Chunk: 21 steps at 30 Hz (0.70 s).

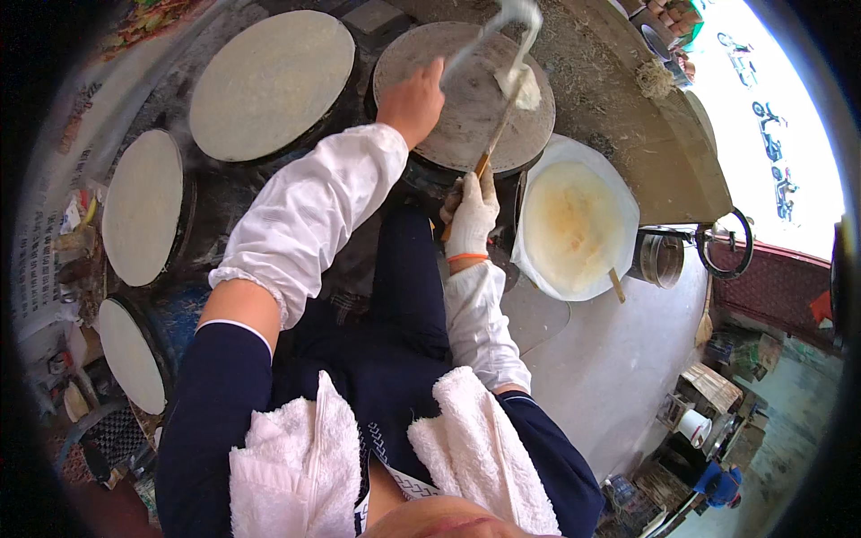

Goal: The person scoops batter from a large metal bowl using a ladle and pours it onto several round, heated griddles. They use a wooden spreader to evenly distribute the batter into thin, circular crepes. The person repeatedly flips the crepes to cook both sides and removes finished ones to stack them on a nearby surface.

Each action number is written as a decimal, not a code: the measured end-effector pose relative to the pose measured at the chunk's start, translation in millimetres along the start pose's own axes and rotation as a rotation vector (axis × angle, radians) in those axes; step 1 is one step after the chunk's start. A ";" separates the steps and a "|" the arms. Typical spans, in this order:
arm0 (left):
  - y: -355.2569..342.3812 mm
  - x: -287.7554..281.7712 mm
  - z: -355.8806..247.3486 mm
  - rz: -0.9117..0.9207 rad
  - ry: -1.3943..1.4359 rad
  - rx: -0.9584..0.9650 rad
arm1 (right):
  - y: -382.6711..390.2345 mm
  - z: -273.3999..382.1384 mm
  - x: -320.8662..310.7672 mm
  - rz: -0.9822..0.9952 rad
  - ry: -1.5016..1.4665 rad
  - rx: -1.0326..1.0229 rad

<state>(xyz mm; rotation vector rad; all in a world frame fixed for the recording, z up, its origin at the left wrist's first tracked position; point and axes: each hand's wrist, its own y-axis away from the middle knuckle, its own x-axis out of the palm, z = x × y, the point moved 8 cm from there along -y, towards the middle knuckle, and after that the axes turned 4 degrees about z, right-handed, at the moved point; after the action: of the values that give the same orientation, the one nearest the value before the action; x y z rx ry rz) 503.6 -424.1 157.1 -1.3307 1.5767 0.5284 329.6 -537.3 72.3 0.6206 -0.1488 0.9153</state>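
From where I stand, the work looks like making thin flatbreads, and the step in hand seems to be getting soft dough onto the bare round griddle (464, 125) in front of the person. The right hand (472, 215), in a white knitted glove with an orange band at the wrist, is closed around the wooden handle of a slim paddle (498, 134), whose blade slants up across the griddle. At its far end sits a pale lump of dough (529, 92), over the upper right part of the griddle, with a strand rising from it past the far rim. The bare left hand (413, 109) is over the left side of the griddle, fingers partly curled; beside them runs a whitish streak (480, 43), too blurred to name, and I cannot tell whether they pinch it. Three more griddles to the left carry pale rounds: a large one (273, 85), a middle one (143, 208) and a near one (132, 356). On the right, a golden-centred flatbread (574, 224) lies on a white sheet (626, 199). I'd judge the next move calls for a light, even sweep to coat the griddle thinly, the bare fingers kept clear of a surface that is probably hot.
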 end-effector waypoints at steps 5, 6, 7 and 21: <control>-30.7 -100.2 8.9 -0.442 0.121 0.128 | -5.8 -0.1 -23.6 -0.093 0.003 -0.067; -30.7 -114.8 12.6 -0.519 0.074 0.176 | -11.2 2.1 -26.8 -0.090 0.021 -0.072; -35.3 -100.3 34.8 -0.197 0.238 0.016 | -19.5 4.4 -28.0 -0.087 0.039 -0.076; 251.8 -59.9 151.0 0.179 1.078 -0.942 | -40.2 69.4 -30.3 0.042 0.755 -0.453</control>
<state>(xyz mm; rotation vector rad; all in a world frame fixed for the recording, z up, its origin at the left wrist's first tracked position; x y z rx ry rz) 327.3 -194.2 80.5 -2.4526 2.4653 0.7732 351.8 -615.3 100.0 -0.1679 0.3058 1.0585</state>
